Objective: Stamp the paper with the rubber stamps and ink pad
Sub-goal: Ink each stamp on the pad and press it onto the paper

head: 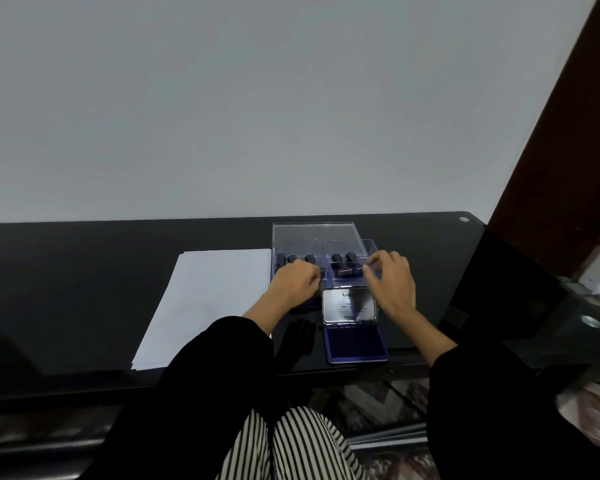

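Striped trousers [291, 445]: nearest the camera, at the lower edge, under the front edge of the bench.
Sleeves: black, one on each forearm, reaching forward over the bench [84, 271], which is black and glossy.
Ink pad [356, 344]: lies open near the front edge, right of centre, its blue pad facing up. Its silvery lid [349, 304] stands raised at the far side, between the two wrists.
Paper [205, 306]: a white stack lying flat to the left of the ink pad, its far right corner just beside the clear box.
Left hand [295, 282]: at the near left part of the clear box. Its fingers [314, 273] are curled under with the tips hidden, so I cannot tell whether they hold anything.
Right hand [392, 285]: at the right end of the clear box. Its thumb and curled fingers [378, 259] sit against the clear wall, but I cannot tell whether they pinch it.
Clear box [314, 237]: just beyond the ink pad, with its transparent lid raised at the back.
Rubber stamps [340, 263]: dark-handled, standing upright in a row inside the clear box, between the two hands.
Wall [257, 98]: plain pale grey, behind the bench.
Door frame [568, 150]: dark brown, at the far right.
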